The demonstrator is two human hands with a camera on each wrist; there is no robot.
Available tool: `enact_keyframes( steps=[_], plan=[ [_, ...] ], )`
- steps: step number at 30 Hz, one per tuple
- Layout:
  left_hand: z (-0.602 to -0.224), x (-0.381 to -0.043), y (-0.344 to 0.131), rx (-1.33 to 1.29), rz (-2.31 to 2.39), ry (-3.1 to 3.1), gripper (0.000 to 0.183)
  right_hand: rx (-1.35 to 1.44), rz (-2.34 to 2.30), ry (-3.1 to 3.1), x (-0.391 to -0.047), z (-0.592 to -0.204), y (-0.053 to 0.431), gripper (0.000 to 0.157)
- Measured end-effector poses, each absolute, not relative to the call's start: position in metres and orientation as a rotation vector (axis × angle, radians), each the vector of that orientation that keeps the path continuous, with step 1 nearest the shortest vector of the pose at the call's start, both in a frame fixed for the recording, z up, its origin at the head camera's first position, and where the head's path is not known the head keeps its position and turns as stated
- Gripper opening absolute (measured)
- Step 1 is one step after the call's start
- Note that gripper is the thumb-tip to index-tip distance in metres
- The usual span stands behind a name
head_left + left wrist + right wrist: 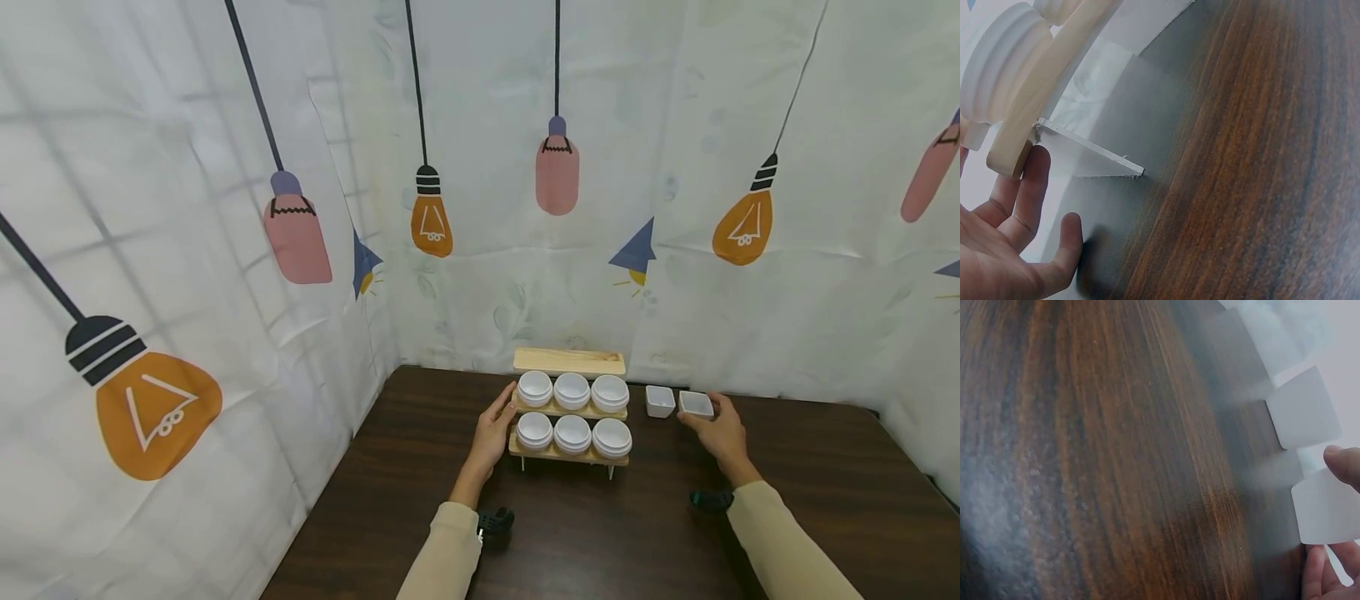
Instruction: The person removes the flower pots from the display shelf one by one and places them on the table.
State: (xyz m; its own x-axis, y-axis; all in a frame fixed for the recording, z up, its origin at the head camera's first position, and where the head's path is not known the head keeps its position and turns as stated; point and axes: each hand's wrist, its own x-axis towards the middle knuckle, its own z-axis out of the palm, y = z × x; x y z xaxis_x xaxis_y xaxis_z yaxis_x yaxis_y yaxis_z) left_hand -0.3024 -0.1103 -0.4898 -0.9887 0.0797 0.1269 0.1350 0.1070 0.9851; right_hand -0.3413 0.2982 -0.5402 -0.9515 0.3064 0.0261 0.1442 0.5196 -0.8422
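A wooden tiered stand [567, 361] with thin white legs stands near the back of the table. White round bowls [572, 432] sit in rows of three on its two lower tiers; its top board bears nothing. At the stand's left end, my left hand [491, 433] touches the edge of a board, its fingertips against the wood [1054, 87] in the left wrist view. To the right, my right hand [720, 433] pinches a white square bowl [696, 405] between thumb and fingers. Beside it, a little apart, sits another white square bowl [660, 402].
The dark wooden table [600, 533] runs back to a white curtain [480, 308] printed with hanging lamps. A second curtain side [247, 400] borders the table on the left. Dark bands [711, 501] show at both wrists.
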Motion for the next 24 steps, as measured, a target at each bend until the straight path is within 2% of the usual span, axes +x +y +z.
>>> enact_keyframes(
  steps=[24],
  plan=[
    [-0.4941, -0.3051, -0.1106, -0.231, -2.085, -2.286, 0.047, -0.381, 1.408, -2.59, -0.3475, -0.5366, 0.296, 0.085]
  ],
)
